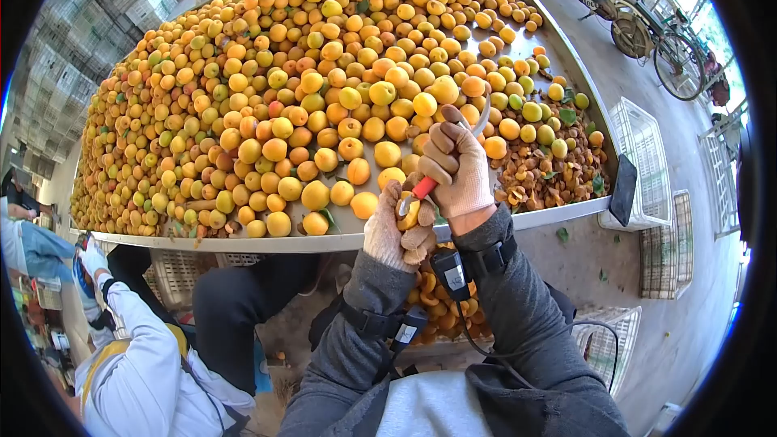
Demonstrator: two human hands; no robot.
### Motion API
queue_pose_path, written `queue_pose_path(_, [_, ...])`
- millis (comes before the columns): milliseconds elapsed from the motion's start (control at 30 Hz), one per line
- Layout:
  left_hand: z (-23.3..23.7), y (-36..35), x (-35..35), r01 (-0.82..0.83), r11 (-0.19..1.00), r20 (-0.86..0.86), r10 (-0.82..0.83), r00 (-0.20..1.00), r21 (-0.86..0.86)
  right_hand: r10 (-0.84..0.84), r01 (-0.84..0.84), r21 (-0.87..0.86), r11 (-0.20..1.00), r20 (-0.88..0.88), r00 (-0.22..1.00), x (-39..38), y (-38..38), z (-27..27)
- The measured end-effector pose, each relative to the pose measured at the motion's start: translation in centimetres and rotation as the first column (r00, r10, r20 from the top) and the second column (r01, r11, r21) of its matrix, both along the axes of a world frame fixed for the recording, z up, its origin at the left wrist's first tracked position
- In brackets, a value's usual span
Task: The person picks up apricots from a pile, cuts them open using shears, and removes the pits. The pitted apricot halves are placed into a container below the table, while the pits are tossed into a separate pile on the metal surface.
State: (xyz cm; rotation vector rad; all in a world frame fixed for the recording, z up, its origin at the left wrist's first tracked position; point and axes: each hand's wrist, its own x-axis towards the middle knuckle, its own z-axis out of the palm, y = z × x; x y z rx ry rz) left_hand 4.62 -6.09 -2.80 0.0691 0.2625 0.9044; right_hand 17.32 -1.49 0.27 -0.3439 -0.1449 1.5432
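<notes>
My left hand (pixel 392 231), in a tan-palmed knit glove, is closed around a yellow apricot (pixel 410 215) at the table's near edge. In my right hand (pixel 458 163), gloved the same way, is a red-handled pitting knife (pixel 424 188). Its short metal end meets the apricot, while a curved metal blade (pixel 484 120) sticks out above my fist. Whole apricots (pixel 279 150) are heaped over the metal table (pixel 340 240) in front of both hands. Below my wrists, halved apricots (pixel 445 320) fill a container, partly hidden by my forearms.
Brown pits and scraps (pixel 554 170) lie in the table's right corner. White plastic crates (pixel 639 166) stand on the floor to the right, near a parked bicycle (pixel 678 65). A co-worker (pixel 154 380) sits close on my left. Stacked crates (pixel 81 48) rise at the back left.
</notes>
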Motion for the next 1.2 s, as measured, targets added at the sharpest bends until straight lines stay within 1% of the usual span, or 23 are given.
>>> queue_pose_path(33, [0.7,0.1,0.1,-0.004,1.000,0.001,0.004,1.000,0.009,0.004,-0.004,0.009,1.000,0.001,1.000,0.1,0.2,0.7])
queue_pose_path(100, [2.4,0.0,0.1,-0.098,0.994,-0.395,0.071,0.916,-0.048,-0.148,0.152,0.008,0.988,0.261,0.954,0.8,0.3,2.3])
queue_pose_path(133, [2.1,-0.1,-0.2,-0.131,0.990,-0.531,0.140,0.835,0.056,-0.181,0.152,0.105,0.983,0.381,0.907,1.7,0.4,2.9])
queue_pose_path(167, [1.9,0.1,-0.3,-0.136,0.989,-0.528,0.146,0.837,0.057,-0.059,0.000,0.125,0.992,0.471,0.880,2.9,-0.7,3.9])
queue_pose_path(200, [1.8,0.3,-0.3,-0.191,0.977,-0.489,0.212,0.846,0.093,-0.126,-0.029,0.171,0.985,0.819,0.560,3.0,-0.9,2.9])
queue_pose_path(233, [1.8,0.5,-0.3,-0.243,0.961,-0.447,0.276,0.851,0.130,-0.127,-0.068,0.159,0.985,0.934,0.333,2.1,-1.6,2.7])
queue_pose_path(267, [1.7,0.6,-0.8,-0.199,0.967,-0.359,0.244,0.901,0.158,-0.137,-0.098,0.145,0.985,0.987,0.084,1.2,-2.3,2.4])
queue_pose_path(300, [1.2,1.0,-0.5,-0.199,0.966,-0.353,0.246,0.903,0.163,-0.037,-0.245,0.008,0.969,0.993,-0.113,0.7,-3.4,3.6])
queue_pose_path(367, [-0.1,1.3,0.2,-0.311,0.930,-0.424,0.365,0.829,0.193,-0.274,-0.284,0.169,0.944,0.882,-0.384,-0.3,-4.3,1.6])
queue_pose_path(400, [0.4,0.7,0.2,-0.330,0.919,-0.437,0.394,0.809,0.217,-0.272,-0.286,0.167,0.944,0.883,-0.382,-0.6,-4.6,1.4])
queue_pose_path(467, [0.1,0.2,-0.2,-0.300,0.926,-0.477,0.376,0.794,0.231,-0.260,-0.223,0.169,0.960,0.833,-0.488,-1.3,-5.2,1.1])
queue_pose_path(567, [-0.6,0.3,0.2,-0.282,0.935,-0.502,0.354,0.789,0.215,-0.214,-0.211,0.123,0.970,0.844,-0.491,-1.6,-5.6,0.3])
queue_pose_path(633, [-1.7,0.9,0.4,-0.357,0.926,-0.393,0.375,0.840,0.122,-0.248,-0.188,0.176,0.966,0.832,-0.497,-2.0,-6.0,-0.3])
queue_pose_path(700, [-2.2,1.1,-0.1,-0.355,0.930,-0.306,0.367,0.878,0.097,-0.331,-0.065,0.332,0.941,0.860,-0.389,-1.6,-6.0,-0.6])
queue_pose_path(767, [-2.2,1.1,-0.8,-0.354,0.934,-0.138,0.356,0.924,0.041,-0.288,0.135,0.340,0.931,0.908,-0.303,1.2,-4.9,-1.2])
queue_pose_path(833, [-0.7,0.7,-1.1,-0.379,0.925,-0.175,0.370,0.912,-0.023,-0.185,0.153,0.274,0.949,0.883,-0.432,2.8,-4.4,0.5])
queue_pose_path(967, [1.2,-0.5,-1.7,-0.051,0.980,-0.304,0.110,0.946,0.194,-0.178,0.180,0.287,0.941,0.872,-0.457,6.1,-3.6,0.0])
queue_pose_path(1033, [2.9,-1.0,-1.5,0.135,0.895,-0.509,0.113,0.853,0.426,-0.085,0.083,0.168,0.982,0.796,-0.599,7.1,-2.5,-0.8])
queue_pose_path(1067, [2.4,-0.8,-1.6,0.139,0.894,-0.509,0.109,0.854,0.426,-0.027,0.032,0.060,0.998,0.789,-0.614,6.9,-1.9,-1.2])
queue_pose_path(1100, [1.4,-0.4,-1.6,0.082,0.914,-0.568,0.175,0.804,0.398,0.093,0.022,-0.106,0.994,0.737,-0.670,6.2,-1.2,-1.5])
queue_pose_path(1133, [0.5,-0.1,-1.8,0.020,0.927,-0.625,0.236,0.744,0.374,0.099,-0.045,-0.193,0.980,0.674,-0.732,5.4,-0.8,-1.3])
queue_pose_path(1167, [-0.1,0.4,-1.9,0.021,0.927,-0.626,0.235,0.744,0.373,0.094,-0.104,-0.283,0.954,0.608,-0.789,4.7,-0.5,-1.2])
queue_pose_path(1200, [-0.5,0.9,-2.0,-0.145,0.945,-0.558,0.292,0.777,0.293,0.065,-0.128,-0.284,0.950,0.584,-0.809,4.2,-0.2,-2.0])
